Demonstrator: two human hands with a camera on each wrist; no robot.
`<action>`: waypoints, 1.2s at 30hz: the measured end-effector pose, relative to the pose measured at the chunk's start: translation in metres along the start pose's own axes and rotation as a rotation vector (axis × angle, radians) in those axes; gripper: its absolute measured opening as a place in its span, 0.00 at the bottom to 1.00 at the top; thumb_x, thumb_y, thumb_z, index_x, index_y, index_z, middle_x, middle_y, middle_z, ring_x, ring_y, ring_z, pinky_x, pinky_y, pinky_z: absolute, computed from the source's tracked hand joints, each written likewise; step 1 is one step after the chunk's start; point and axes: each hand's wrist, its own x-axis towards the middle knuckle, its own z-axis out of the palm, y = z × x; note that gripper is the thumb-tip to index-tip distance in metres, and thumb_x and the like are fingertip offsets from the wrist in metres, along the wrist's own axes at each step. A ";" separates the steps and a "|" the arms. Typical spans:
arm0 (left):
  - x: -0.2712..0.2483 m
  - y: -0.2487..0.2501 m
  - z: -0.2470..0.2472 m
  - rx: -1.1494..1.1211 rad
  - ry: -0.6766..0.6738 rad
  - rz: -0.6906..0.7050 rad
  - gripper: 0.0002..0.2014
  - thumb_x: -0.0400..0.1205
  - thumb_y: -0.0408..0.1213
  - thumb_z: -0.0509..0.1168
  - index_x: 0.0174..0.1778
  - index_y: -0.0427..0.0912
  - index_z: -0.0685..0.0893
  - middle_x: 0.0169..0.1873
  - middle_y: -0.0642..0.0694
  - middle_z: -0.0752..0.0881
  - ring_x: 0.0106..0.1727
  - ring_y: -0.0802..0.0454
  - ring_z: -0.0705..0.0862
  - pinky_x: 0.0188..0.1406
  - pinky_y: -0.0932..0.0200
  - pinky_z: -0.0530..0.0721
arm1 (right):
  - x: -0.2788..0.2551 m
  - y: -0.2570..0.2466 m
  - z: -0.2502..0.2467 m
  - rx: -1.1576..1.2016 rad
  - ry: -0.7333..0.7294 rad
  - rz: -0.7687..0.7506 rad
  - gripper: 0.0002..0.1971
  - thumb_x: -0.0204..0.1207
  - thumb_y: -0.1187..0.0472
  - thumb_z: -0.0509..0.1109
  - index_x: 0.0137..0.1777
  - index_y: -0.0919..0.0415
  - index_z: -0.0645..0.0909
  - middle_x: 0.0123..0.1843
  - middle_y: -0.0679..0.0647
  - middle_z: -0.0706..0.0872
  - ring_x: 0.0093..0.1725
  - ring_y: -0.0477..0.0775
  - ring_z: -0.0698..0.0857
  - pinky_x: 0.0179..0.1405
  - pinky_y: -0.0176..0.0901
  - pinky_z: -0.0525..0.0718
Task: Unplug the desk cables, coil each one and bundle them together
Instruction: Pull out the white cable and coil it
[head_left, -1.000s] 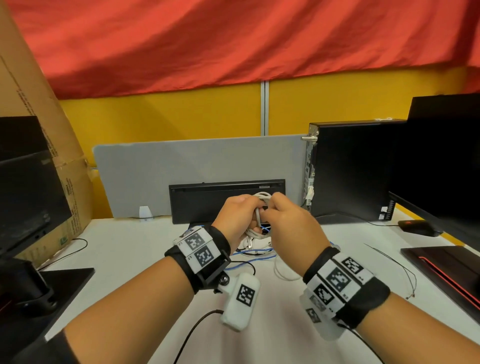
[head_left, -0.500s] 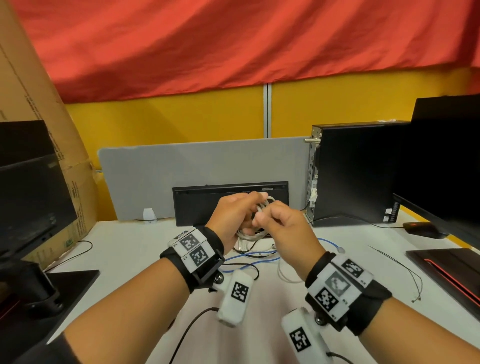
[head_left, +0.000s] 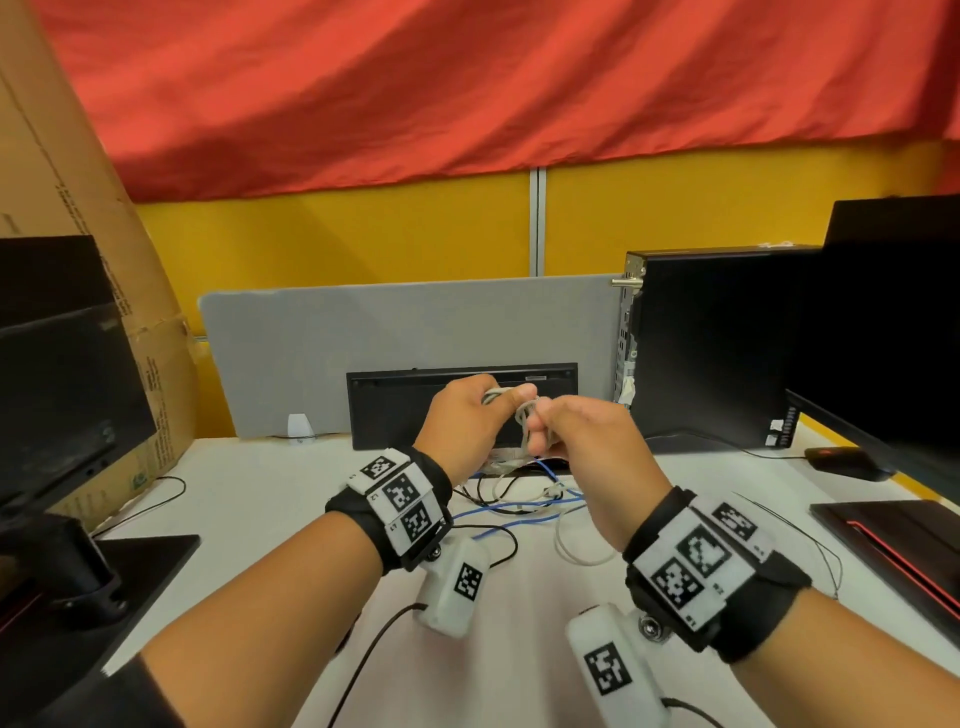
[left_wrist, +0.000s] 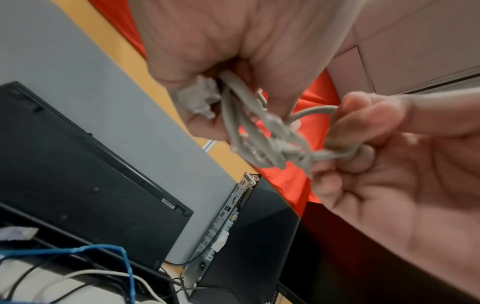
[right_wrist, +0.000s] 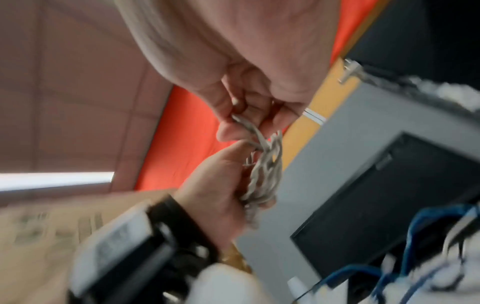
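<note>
A grey cable coil hangs in the air between both hands, above the desk's middle. My left hand grips the bundled loops, with a grey connector against the palm. The right hand pinches a strand of the same cable beside the loops and pulls it taut. Below the hands a blue cable, a black cable and a pale grey cable lie loose and tangled on the white desk.
A black keyboard leans against the grey divider. To the right stand a black PC tower and a monitor, with a mouse and a thin black wire. At the left are another monitor and a cardboard box.
Both hands stay on the grey coil and have risen slightly. The right wrist has turned, so its camera now shows below it, and the right fingers have shifted along the strand.
</note>
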 end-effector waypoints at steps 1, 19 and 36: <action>0.000 -0.002 0.000 -0.004 0.000 0.012 0.24 0.81 0.53 0.67 0.39 0.30 0.80 0.29 0.42 0.77 0.30 0.49 0.74 0.32 0.52 0.75 | 0.000 -0.002 0.000 0.192 0.014 0.073 0.14 0.84 0.66 0.59 0.38 0.67 0.80 0.25 0.56 0.76 0.35 0.56 0.80 0.56 0.52 0.83; 0.008 -0.015 -0.029 -0.410 0.221 -0.330 0.16 0.78 0.48 0.73 0.33 0.42 0.78 0.18 0.53 0.64 0.17 0.56 0.63 0.15 0.62 0.66 | -0.002 0.030 -0.023 -0.994 -0.105 -0.584 0.10 0.81 0.59 0.67 0.39 0.51 0.86 0.35 0.42 0.77 0.40 0.48 0.72 0.39 0.40 0.69; -0.006 0.017 0.005 -0.581 0.262 -0.327 0.18 0.82 0.49 0.67 0.32 0.41 0.74 0.17 0.53 0.68 0.20 0.54 0.67 0.17 0.62 0.69 | 0.022 0.037 -0.056 -0.633 -0.055 -0.231 0.13 0.80 0.65 0.68 0.33 0.58 0.87 0.26 0.51 0.84 0.23 0.40 0.77 0.26 0.26 0.75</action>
